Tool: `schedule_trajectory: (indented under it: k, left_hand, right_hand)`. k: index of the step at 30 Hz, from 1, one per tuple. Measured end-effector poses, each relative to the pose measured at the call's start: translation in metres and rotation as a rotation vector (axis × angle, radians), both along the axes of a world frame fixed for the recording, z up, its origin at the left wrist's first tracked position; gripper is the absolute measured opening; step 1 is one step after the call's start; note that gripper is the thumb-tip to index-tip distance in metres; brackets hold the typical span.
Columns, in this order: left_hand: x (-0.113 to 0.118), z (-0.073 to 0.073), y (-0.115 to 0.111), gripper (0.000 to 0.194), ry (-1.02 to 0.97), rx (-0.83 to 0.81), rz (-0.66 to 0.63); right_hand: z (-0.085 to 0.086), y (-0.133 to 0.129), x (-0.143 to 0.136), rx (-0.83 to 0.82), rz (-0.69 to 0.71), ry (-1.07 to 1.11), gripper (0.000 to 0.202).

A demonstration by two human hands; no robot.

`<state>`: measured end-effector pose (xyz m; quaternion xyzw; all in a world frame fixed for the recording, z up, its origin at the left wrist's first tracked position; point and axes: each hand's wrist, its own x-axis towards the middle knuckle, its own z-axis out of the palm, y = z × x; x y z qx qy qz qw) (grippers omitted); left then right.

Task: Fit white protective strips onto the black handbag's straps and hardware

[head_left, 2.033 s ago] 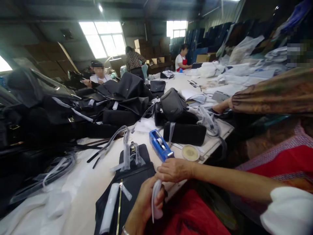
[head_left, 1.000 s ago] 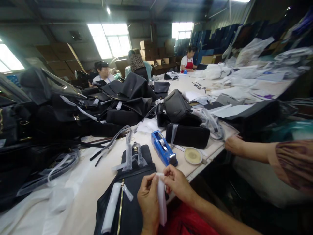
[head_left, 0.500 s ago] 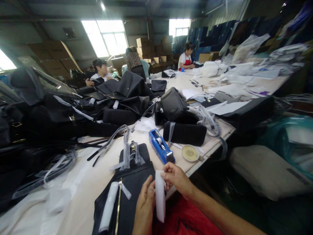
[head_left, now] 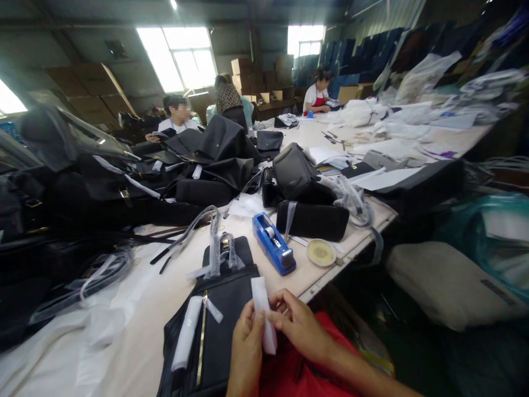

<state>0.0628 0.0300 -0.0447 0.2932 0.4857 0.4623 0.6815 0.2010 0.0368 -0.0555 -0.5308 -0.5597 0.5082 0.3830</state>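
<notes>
Both hands pinch a white strip (head_left: 263, 311) between them at the near edge of the surface (head_left: 144, 325): left hand (head_left: 247, 347) below, right hand (head_left: 300, 326) beside, just above a black bag (head_left: 219, 331).

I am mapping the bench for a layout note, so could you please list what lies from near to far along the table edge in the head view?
Left hand and right hand holding a white strip → blue tape dispenser → grey bag → person in a red apron.
</notes>
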Motion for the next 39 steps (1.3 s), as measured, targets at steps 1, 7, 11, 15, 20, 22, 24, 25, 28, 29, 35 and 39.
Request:
schedule_trajectory:
  k: [1, 7, 11, 15, 20, 22, 24, 25, 28, 29, 35, 39]
  left_hand:
    - [0.001, 0.0, 0.0, 0.046, -0.002, 0.009, 0.015]
    - [0.0, -0.004, -0.006, 0.045, 0.071, 0.024, 0.041]
    - [-0.002, -0.008, -0.01, 0.044, 0.185, 0.03, 0.082]
    - [-0.002, -0.008, -0.012, 0.044, 0.123, -0.021, 0.116]
    - [0.002, -0.009, -0.01, 0.049, -0.109, -0.083, 0.095]
    - [0.004, -0.013, -0.009, 0.051, -0.168, -0.094, 0.098]
    - [0.006, -0.018, -0.007, 0.052, -0.175, -0.1, 0.108]
    - [0.006, -0.021, -0.007, 0.053, -0.167, -0.1, 0.115]
    - [0.007, -0.027, -0.005, 0.055, -0.104, -0.075, 0.172]
    - [0.007, -0.028, -0.005, 0.054, -0.08, -0.056, 0.192]
    - [0.013, -0.022, -0.004, 0.047, 0.064, 0.107, 0.239]
    - [0.017, -0.027, -0.005, 0.05, 0.203, 0.19, 0.244]
  right_hand:
    - [0.003, -0.006, -0.002, 0.024, -0.005, -0.055, 0.02]
    - [0.013, -0.025, -0.006, 0.27, -0.072, -0.327, 0.013]
    - [0.016, -0.028, -0.007, 0.305, 0.006, -0.393, 0.008]
    - [0.019, -0.028, -0.01, 0.287, 0.068, -0.322, 0.016]
    - [0.015, -0.023, -0.008, 0.188, 0.097, -0.225, 0.009]
    - [0.012, -0.022, -0.005, 0.186, 0.108, -0.24, 0.01]
    - [0.01, -0.022, -0.002, 0.214, 0.12, -0.281, 0.013]
    - [0.009, -0.023, -0.001, 0.232, 0.127, -0.311, 0.014]
    - [0.01, -0.023, -0.002, 0.25, 0.114, -0.374, 0.014]
    - [0.01, -0.023, -0.002, 0.22, 0.086, -0.362, 0.014]
    - [0.002, -0.019, -0.007, 0.062, -0.053, -0.171, 0.017]
    - [-0.008, -0.014, -0.007, 0.111, -0.038, -0.086, 0.013]
